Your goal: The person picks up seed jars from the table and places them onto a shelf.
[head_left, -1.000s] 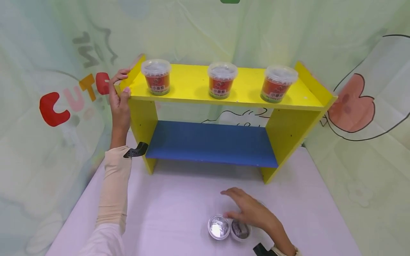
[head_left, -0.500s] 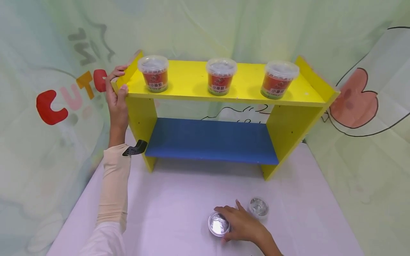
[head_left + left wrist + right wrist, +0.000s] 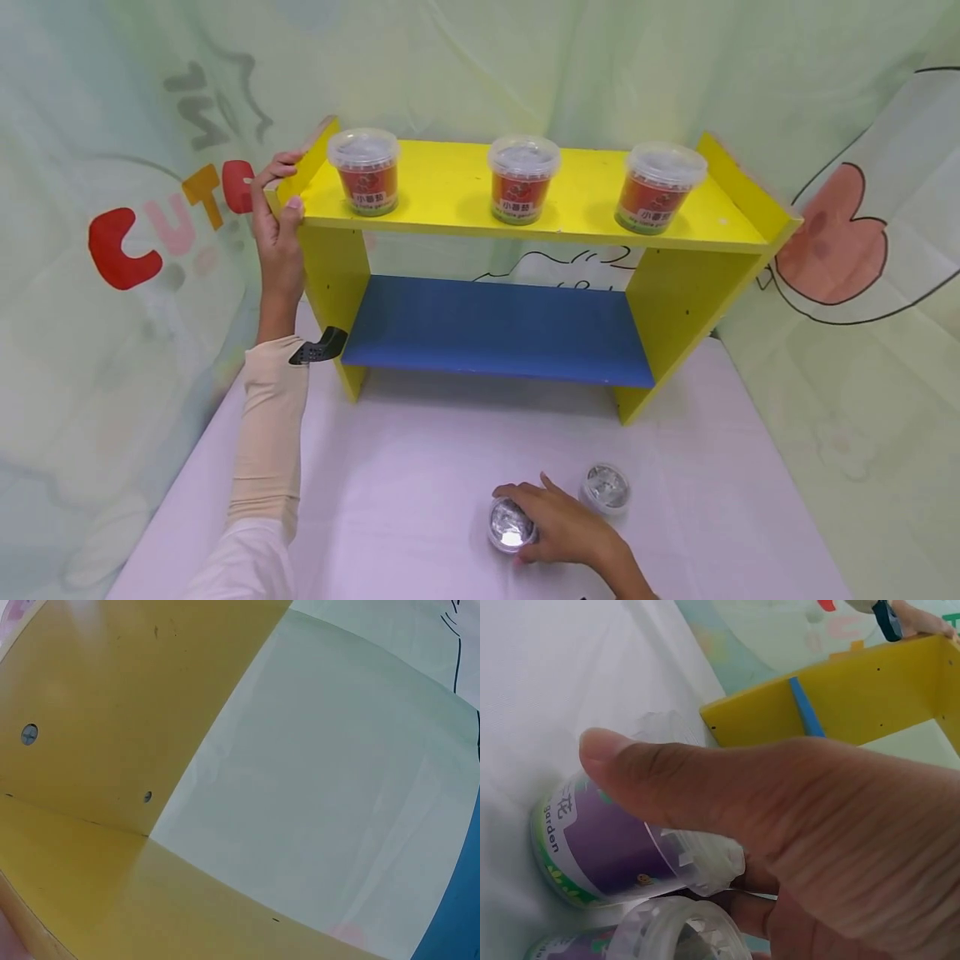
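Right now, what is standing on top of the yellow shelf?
On the yellow shelf stand three lidded cups with red labels. Their contents cannot be seen. The left hand grips its left end.

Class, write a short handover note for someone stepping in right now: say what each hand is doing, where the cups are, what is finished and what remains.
Left hand grips the left end of the yellow shelf. Right hand holds a purple-labelled cup on the white table. A second cup stands just to its right; the right wrist view shows another cup beside the held one.
Done: three red-labelled cups stand spaced along the top board.
Left: the purple-labelled cups are not shelved; the blue lower board holds nothing.
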A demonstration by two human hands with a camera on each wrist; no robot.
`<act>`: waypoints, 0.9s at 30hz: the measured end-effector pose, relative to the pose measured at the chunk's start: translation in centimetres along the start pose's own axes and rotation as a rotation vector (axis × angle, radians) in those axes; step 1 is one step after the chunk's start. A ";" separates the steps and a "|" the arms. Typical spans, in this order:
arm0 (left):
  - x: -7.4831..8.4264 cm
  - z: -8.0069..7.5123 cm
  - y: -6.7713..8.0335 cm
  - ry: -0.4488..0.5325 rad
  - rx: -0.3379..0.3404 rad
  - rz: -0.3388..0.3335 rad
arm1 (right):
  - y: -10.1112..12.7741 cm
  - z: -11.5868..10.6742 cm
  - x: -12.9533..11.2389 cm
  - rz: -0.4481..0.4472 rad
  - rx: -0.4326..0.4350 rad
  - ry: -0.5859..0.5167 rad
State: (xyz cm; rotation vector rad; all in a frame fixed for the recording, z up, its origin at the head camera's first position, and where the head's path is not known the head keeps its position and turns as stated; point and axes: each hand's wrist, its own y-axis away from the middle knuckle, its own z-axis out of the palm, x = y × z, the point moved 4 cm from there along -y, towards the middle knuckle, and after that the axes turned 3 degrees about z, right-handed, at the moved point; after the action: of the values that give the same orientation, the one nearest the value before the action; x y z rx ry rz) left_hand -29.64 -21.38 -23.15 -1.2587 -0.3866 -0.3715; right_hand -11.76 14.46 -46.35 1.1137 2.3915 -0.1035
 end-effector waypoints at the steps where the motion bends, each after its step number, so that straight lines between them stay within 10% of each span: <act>1: 0.0 0.0 0.0 0.001 -0.002 -0.001 | 0.0 0.0 0.0 -0.001 0.000 -0.003; 27: 0.0 0.0 0.1 -0.011 0.000 -0.014 | -0.9 -0.1 0.3 0.129 -0.071 -0.150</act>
State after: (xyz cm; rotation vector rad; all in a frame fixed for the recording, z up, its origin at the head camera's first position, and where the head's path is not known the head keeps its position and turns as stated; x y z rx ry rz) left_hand -29.62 -21.39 -23.25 -1.2593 -0.4055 -0.3769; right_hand -12.61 14.09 -46.55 1.1803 2.1693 -0.0554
